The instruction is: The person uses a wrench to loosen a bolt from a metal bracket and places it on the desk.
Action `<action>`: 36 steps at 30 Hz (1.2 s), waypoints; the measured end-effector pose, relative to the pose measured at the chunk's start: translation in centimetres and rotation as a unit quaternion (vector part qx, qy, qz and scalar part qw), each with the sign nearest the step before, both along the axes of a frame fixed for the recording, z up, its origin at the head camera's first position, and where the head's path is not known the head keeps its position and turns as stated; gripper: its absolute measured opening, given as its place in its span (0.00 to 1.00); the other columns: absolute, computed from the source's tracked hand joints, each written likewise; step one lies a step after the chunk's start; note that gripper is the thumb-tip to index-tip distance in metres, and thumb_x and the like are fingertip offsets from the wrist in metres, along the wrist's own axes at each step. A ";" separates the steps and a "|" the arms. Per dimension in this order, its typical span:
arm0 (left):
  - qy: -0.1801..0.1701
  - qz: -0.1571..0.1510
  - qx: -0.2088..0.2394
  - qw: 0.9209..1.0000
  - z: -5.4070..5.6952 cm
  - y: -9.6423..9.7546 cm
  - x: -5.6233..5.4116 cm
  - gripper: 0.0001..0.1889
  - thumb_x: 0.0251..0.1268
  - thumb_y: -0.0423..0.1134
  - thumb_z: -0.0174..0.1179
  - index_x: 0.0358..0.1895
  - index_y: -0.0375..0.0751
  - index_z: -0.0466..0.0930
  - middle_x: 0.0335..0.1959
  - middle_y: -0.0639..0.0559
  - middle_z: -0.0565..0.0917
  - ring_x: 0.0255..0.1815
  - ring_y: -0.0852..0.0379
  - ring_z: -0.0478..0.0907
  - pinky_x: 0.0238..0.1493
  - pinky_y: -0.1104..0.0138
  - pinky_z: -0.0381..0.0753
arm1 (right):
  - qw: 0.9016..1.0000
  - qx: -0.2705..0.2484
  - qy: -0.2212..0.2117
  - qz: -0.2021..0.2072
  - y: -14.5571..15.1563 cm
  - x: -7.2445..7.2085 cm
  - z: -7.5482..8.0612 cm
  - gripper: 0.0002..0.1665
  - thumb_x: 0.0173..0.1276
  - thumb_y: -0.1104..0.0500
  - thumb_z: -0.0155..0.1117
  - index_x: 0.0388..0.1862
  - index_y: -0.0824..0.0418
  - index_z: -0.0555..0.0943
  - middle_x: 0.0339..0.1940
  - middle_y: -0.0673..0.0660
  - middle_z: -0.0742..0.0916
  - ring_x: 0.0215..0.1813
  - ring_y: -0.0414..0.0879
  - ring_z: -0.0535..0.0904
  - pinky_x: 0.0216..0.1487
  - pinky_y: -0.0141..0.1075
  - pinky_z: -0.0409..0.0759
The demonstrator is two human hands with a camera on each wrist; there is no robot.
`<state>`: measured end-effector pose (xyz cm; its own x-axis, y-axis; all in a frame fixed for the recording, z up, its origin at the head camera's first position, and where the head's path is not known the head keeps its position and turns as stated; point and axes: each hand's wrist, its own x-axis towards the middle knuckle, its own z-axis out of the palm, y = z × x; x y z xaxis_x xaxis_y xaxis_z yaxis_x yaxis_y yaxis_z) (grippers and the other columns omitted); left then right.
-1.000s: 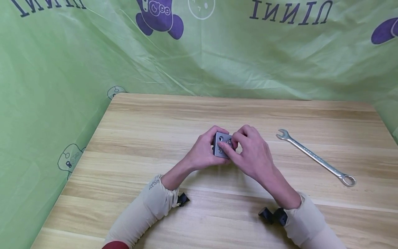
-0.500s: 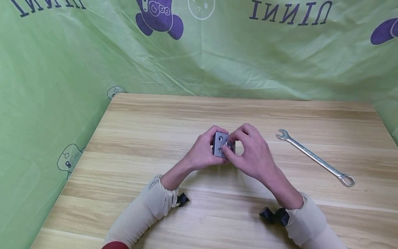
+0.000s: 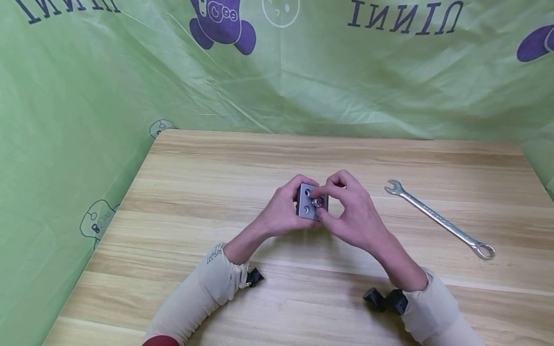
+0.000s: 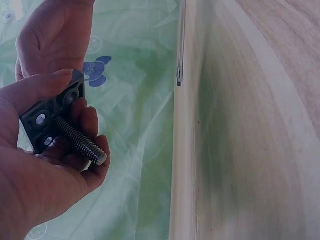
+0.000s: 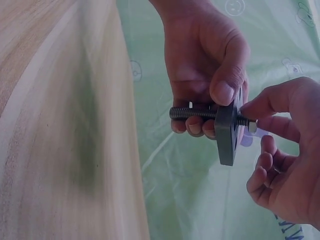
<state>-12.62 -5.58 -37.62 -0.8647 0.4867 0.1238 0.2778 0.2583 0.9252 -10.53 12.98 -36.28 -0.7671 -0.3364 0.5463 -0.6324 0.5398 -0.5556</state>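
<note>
My left hand (image 3: 281, 209) grips a grey metal plate (image 3: 302, 202) with several round holes, held up above the table. A bolt passes through the plate. Its shiny head (image 3: 319, 202) faces my right hand (image 3: 357, 218), whose thumb and index finger pinch around it. On the other side, the threaded shank (image 4: 80, 139) sticks well out past the plate toward the left fingers. From the right wrist view, a short stretch of thread shows between the plate (image 5: 226, 137) and the bolt head (image 5: 252, 126). The left fingers hide part of the plate.
A combination wrench (image 3: 437, 217) lies slanted on the wooden table (image 3: 216, 163), right of the hands. Behind and to the left hangs a green printed curtain (image 3: 277, 86). Black wrist devices (image 3: 255, 277) sit below both sleeves.
My right fingers have shifted around the bolt head; the index finger now reaches farther up and left, and the head shows more clearly. The left hand and plate stay nearly still.
</note>
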 end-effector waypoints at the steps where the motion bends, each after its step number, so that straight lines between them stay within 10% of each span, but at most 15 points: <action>1: 0.001 0.000 0.000 1.000 0.0 0.0 0.0 0.36 0.40 0.29 0.76 0.59 0.38 0.71 0.48 0.40 0.83 0.40 0.59 0.79 0.43 0.72 0.79 | 1.000 -0.003 0.005 0.005 0.0 0.0 0.0 0.14 0.48 0.71 0.68 0.35 0.59 0.87 0.34 0.56 0.76 0.40 0.43 0.71 0.39 0.33 0.69; 9: 0.003 -0.001 0.004 1.000 -0.3 0.0 0.0 0.35 0.41 0.28 0.76 0.58 0.37 0.71 0.49 0.39 0.83 0.42 0.58 0.80 0.44 0.71 0.79 | 1.000 -0.004 0.009 0.024 0.0 -0.1 0.0 0.17 0.47 0.71 0.67 0.36 0.57 0.86 0.36 0.55 0.76 0.41 0.43 0.72 0.40 0.33 0.69; 20: -0.003 0.000 0.001 1.000 -0.1 0.1 0.1 0.37 0.40 0.27 0.76 0.59 0.37 0.71 0.47 0.38 0.84 0.40 0.56 0.80 0.41 0.71 0.81 | 0.992 0.069 -0.013 -0.105 0.0 0.3 -0.1 0.18 0.54 0.45 0.75 0.24 0.56 0.80 0.36 0.54 0.79 0.37 0.46 0.72 0.32 0.36 0.69; 36: -0.007 0.004 -0.004 1.000 -0.1 0.0 0.0 0.37 0.41 0.27 0.76 0.60 0.37 0.71 0.47 0.39 0.83 0.40 0.57 0.79 0.41 0.71 0.80 | 0.995 0.051 0.027 -0.077 -0.2 0.1 -0.2 0.11 0.53 0.55 0.77 0.24 0.58 0.82 0.32 0.56 0.76 0.36 0.46 0.70 0.34 0.36 0.68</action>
